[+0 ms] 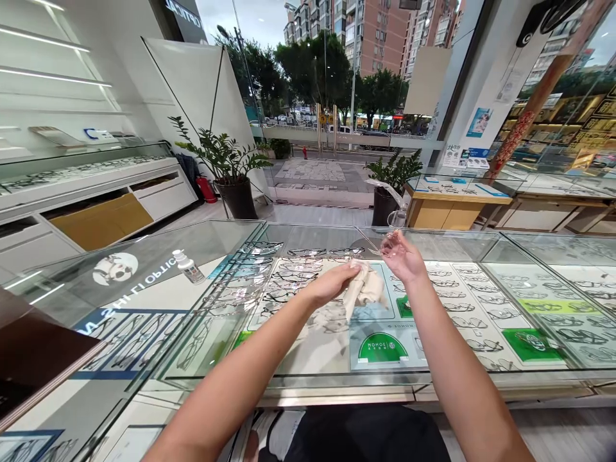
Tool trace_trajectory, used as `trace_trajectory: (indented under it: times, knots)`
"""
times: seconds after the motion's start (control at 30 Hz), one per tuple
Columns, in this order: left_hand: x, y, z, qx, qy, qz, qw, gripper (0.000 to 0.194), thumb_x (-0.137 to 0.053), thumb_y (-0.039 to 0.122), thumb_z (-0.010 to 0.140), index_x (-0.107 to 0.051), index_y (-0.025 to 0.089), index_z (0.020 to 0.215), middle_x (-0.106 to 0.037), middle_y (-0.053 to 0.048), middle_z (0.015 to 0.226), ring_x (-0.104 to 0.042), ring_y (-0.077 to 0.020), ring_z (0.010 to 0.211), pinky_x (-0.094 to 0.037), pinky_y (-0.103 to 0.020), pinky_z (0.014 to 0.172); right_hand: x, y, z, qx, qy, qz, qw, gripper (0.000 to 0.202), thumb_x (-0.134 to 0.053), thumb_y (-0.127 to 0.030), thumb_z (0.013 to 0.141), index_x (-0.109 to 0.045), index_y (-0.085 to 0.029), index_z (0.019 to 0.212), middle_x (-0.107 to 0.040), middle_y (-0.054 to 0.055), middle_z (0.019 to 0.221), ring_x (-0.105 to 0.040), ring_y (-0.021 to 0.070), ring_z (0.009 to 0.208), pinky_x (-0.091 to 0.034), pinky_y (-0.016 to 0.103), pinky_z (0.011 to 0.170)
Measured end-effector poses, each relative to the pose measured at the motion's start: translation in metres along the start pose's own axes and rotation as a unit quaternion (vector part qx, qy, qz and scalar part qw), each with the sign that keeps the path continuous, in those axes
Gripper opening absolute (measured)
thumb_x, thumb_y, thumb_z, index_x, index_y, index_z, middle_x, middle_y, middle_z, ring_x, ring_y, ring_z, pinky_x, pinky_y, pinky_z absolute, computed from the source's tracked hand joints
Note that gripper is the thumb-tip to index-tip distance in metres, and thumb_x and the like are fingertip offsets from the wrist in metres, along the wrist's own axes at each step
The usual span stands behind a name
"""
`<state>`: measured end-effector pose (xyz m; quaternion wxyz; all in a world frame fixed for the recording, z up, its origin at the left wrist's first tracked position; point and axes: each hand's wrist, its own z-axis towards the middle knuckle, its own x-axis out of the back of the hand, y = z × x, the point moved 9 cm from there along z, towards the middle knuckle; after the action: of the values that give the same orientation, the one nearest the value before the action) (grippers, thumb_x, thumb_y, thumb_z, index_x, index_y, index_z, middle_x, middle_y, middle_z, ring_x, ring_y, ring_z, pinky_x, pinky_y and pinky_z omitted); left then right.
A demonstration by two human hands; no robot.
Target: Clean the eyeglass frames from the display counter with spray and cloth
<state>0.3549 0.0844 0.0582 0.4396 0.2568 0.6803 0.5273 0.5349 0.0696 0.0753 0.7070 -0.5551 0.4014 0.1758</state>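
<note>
My left hand [337, 282] is closed on a cream cloth [368, 287], which hangs in folds above the glass top of the display case [317, 380]. To its right, my right hand [400, 255] is raised with its fingers pinched on a pair of clear eyeglasses [397, 220]. One round lens stands up above the fingertips, and a thin arm points to the left. The cloth and the eyeglasses are apart. Rows of eyeglasses [293, 277] lie under the glass on both sides of my hands.
A white spray bottle [188, 267] stands on the glass at the left. Green cards [384, 348] show inside the case. Beyond the counter are two potted plants [238, 192], a red fire extinguisher [206, 190] and a wooden cabinet [445, 210]. A dark panel [38, 366] juts in at the lower left.
</note>
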Motion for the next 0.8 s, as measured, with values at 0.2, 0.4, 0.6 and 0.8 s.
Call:
trace_trajectory:
  times: [0.2, 0.4, 0.6, 0.8]
  knots:
    - [-0.032, -0.026, -0.006, 0.032, -0.081, 0.074, 0.993, 0.054, -0.087, 0.058, 0.080, -0.060, 0.018, 0.104, -0.067, -0.002, 0.092, -0.060, -0.0149, 0.082, -0.045, -0.027, 0.077, 0.008, -0.010, 0.001, 0.012, 0.011, 0.051, 0.999, 0.007, -0.078, -0.026, 0.094, -0.073, -0.027, 0.090, -0.079, -0.006, 0.091, -0.075, 0.0107, 0.087, -0.062, 0.026, 0.076]
    - [-0.061, -0.036, -0.010, 0.000, -0.190, 0.113, 0.975, 0.065, -0.083, 0.058, 0.086, -0.058, 0.022, 0.134, -0.072, -0.008, 0.110, -0.069, -0.0208, 0.101, -0.053, -0.040, 0.098, 0.013, -0.018, 0.002, 0.032, 0.024, 0.059, 0.997, 0.005, -0.079, -0.025, 0.094, -0.074, -0.026, 0.093, -0.079, -0.007, 0.091, -0.074, 0.0093, 0.085, -0.061, 0.024, 0.076]
    - [-0.086, -0.015, -0.032, -0.079, -0.272, 0.302, 0.910, 0.045, -0.067, 0.053, 0.100, -0.073, 0.028, 0.138, -0.061, -0.013, 0.157, -0.055, -0.0310, 0.148, -0.039, -0.046, 0.124, 0.012, -0.031, -0.001, 0.072, 0.037, 0.020, 0.996, 0.008, -0.083, -0.026, 0.089, -0.076, -0.026, 0.092, -0.079, -0.006, 0.090, -0.072, 0.0091, 0.080, -0.058, 0.024, 0.073]
    - [-0.052, 0.025, -0.028, -0.231, 0.017, 0.416, 0.879, 0.027, -0.064, 0.045, 0.101, -0.081, 0.024, 0.105, -0.078, -0.009, 0.096, -0.071, -0.0249, 0.097, -0.049, -0.036, 0.097, 0.002, -0.039, -0.015, 0.189, 0.093, -0.128, 0.969, 0.021, -0.093, -0.032, 0.073, -0.080, -0.024, 0.088, -0.081, 0.000, 0.097, -0.069, 0.0128, 0.086, -0.051, 0.027, 0.073]
